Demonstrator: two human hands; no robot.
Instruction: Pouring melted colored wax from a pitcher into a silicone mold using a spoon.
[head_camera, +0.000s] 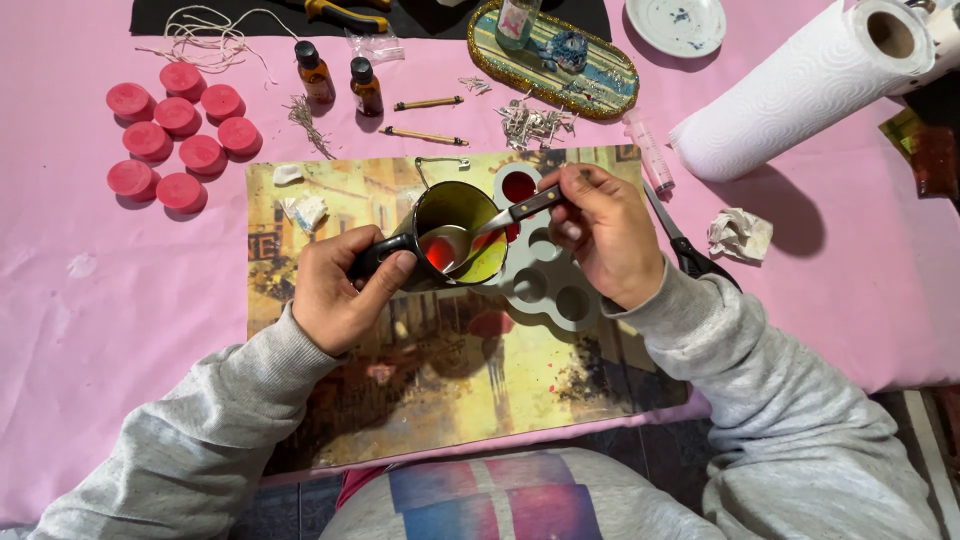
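My left hand (340, 290) was closed around the dark handle of the small metal pot (455, 235), holding it tipped a little over the printed mat (440, 400). My right hand (605, 235) pinched the handle of a spoon (470, 240), its bowl down inside the pot, in or just over the red melted wax (440, 252).

Just beyond my right knuckles lay the grey mould tray (545, 275), one round cavity (518, 186) already red, the others apparently bare. The pot's rim stood right beside it, maybe overlapping it.

I judged the main risk to be spillage: if I tilted the pot further, or lifted the spoon too full, wax could run onto the mat or across the tray between cavities. The spoon could also knock the rim and jolt the pot in my grip. The wax might be hot, so a splash toward my left thumb (392, 272), which sat nearest the pot, worried me too.
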